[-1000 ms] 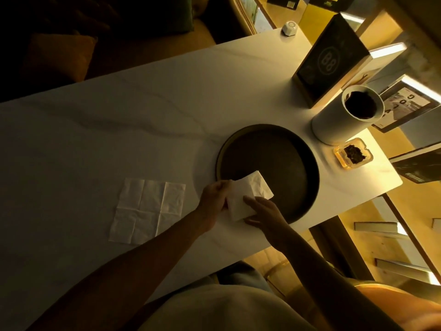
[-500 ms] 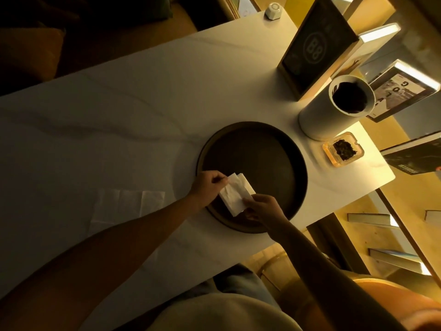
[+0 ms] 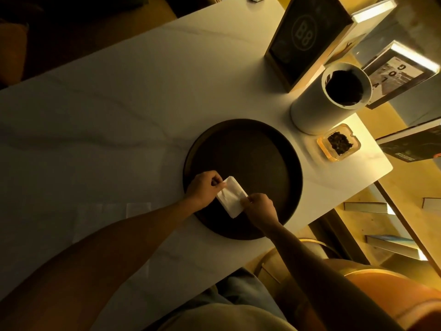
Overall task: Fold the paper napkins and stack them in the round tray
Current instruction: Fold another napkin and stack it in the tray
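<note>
A folded white napkin (image 3: 231,196) is held over the near-left part of the dark round tray (image 3: 257,151). My left hand (image 3: 205,187) pinches its upper left edge. My right hand (image 3: 261,207) pinches its lower right edge. The tray holds nothing else that I can see. A second napkin (image 3: 112,216) lies unfolded and flat on the white table to the left, partly hidden by my left forearm.
A white cylinder (image 3: 327,101) with dark contents stands right of the tray, with a small amber ashtray (image 3: 338,145) beside it. A dark sign board (image 3: 305,37) and framed pictures (image 3: 401,72) stand behind. The table's right edge is close to the tray.
Both hands have carried the napkin from the tray's near rim to over its inside. The napkin has been folded narrower. The view has shifted, so the flat napkin sits further left.
</note>
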